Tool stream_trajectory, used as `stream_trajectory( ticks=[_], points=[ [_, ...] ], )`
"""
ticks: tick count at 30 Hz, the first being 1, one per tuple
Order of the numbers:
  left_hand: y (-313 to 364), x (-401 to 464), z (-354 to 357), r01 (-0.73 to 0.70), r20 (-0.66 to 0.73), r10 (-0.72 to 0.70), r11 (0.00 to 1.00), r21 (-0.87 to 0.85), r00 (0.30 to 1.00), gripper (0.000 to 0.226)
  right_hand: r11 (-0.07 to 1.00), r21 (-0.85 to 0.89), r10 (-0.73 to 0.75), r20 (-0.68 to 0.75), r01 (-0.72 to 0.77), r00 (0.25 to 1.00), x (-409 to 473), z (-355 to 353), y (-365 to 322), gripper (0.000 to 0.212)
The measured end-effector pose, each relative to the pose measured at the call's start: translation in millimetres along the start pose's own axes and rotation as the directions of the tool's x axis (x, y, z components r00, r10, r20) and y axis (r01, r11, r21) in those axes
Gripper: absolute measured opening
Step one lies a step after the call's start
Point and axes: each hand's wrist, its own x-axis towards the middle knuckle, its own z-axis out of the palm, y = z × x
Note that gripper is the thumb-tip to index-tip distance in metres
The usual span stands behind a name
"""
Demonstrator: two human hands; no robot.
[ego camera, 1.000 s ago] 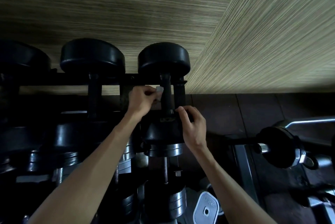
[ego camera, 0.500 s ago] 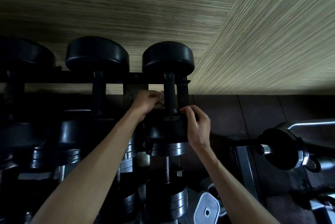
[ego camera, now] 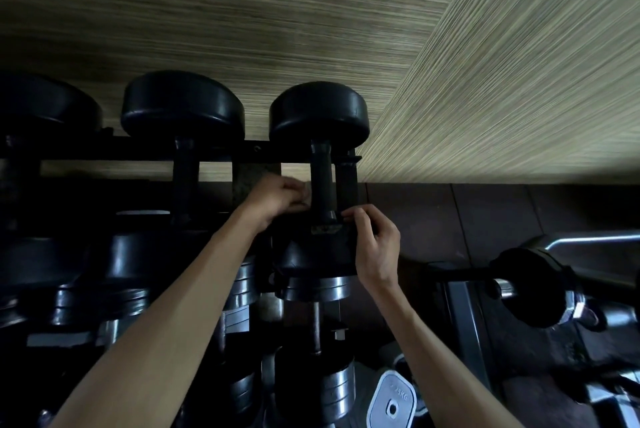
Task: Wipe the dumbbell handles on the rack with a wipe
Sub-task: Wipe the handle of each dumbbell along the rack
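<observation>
One wipe (ego camera: 306,192) in left hand (ego camera: 277,200) grip, touching handle (ego camera: 321,185).

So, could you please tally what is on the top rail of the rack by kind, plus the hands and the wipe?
Dumbbells on the top rail: 3 (left, middle, right)
Hands: 2 (left hand, right hand)
Wipes: 1 (wipe, in the left hand)
Total: 6
</observation>
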Motion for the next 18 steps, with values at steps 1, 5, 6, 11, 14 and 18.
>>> stream_trajectory(
  ticks=[1,5,6,11,14,18],
  points=[
    [8.5,6.5,3.0,-0.028,-0.064,0.024,0.998,-0.056,0.998,0.023,1.0,0.005,0.002,0.001,-0.002,1.0,0.1,-0.1,0.3,0.029],
    [34.3,23.9,14.0,-0.104,-0.198,0.045,0.949,-0.298,0.979,0.025,1.0,0.007,0.015,-0.002,-0.015,1.0,-0.5,0.6,0.3,0.03],
    [33.3,23.6,15.2,-0.096,-0.189,0.037,0.945,-0.312,0.981,0.025,1.0,0.009,0.012,-0.002,-0.012,1.0,-0.4,0.4,0.3,0.03],
    [2.5,-8.3,2.6,0.072,0.066,-0.073,0.997,0.014,0.995,0.022,1.0,0.018,-0.018,-0.005,0.018,1.0,-0.6,-0.1,-0.2,0.03],
    [1.8,-18.0,0.6,0.061,0.056,-0.067,0.992,0.107,0.996,0.024,0.999,0.026,-0.019,-0.003,0.019,1.0,-0.6,-0.1,0.2,0.03],
    [37.0,6.9,13.4,-0.074,-0.201,0.04,0.984,-0.16,0.979,0.03,1.0,0.012,-0.003,0.0,0.003,1.0,-0.6,-0.3,0.1,0.03]
  ],
)
